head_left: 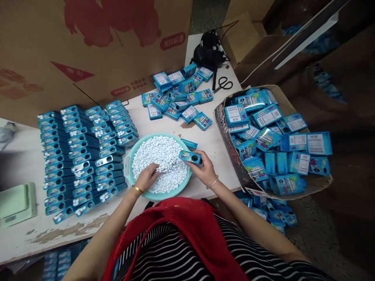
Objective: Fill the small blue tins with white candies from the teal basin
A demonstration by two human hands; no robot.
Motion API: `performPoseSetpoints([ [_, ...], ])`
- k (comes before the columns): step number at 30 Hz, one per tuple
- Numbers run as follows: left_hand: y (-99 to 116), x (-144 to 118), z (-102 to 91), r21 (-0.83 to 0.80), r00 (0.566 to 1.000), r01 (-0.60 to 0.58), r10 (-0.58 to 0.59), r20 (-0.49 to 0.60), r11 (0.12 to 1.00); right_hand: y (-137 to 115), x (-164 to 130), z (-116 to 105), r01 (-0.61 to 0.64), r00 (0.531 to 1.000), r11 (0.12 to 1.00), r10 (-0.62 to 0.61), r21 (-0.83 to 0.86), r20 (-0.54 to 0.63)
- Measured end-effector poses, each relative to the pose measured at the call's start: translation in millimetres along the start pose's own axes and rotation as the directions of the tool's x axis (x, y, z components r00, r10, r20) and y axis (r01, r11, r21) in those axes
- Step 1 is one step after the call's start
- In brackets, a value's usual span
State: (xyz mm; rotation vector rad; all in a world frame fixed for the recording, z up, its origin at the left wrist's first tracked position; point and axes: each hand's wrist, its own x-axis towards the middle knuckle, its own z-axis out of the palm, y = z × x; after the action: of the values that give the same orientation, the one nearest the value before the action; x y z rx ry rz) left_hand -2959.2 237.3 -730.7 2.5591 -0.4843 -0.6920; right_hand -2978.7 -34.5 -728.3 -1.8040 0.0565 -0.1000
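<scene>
Right grip [205,168] around blue box [190,157], label unreadable.

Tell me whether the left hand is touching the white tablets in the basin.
Touching. The head view shows the left hand with its fingers dug into the white tablets heaped in the teal basin.

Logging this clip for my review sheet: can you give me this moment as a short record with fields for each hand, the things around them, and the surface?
left hand: fingers down in white tablets in teal basin
right hand: holds blue box, round hole facing up
left of basin: rows of blue boxes
behind basin: loose boxes, scissors
right: carton of flat packs
surface: white table, scale at left edge
</scene>
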Motion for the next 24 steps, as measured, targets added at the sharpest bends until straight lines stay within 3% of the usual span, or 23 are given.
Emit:
performPoseSetpoints([
  [4,24,-21,-48.2,-0.086,0.995,-0.095,0.092,-0.038,0.992,7,0,1,0.143,0.988,0.983,-0.136,-0.114,0.071],
  [9,60,-26,-88.1,0.029,0.984,-0.181,0.181,0.006,0.983,8,-1,16,0.316,0.94,0.923,-0.273,-0.22,0.202],
  [12,78,-22,-98.8,0.174,0.979,-0.196,0.182,0.091,0.965,6,-2,26,0.363,0.921,0.901,-0.308,-0.238,0.239],
  [18,120,-20,-114.0,0.464,0.983,-0.135,0.06,0.172,0.876,2,-5,37,0.418,0.896,0.877,-0.356,-0.238,0.265],
  [24,145,-24,-116.8,0.546,0.979,-0.178,0.089,0.185,0.819,1,-7,40,0.408,0.896,0.88,-0.335,-0.243,0.291],
])
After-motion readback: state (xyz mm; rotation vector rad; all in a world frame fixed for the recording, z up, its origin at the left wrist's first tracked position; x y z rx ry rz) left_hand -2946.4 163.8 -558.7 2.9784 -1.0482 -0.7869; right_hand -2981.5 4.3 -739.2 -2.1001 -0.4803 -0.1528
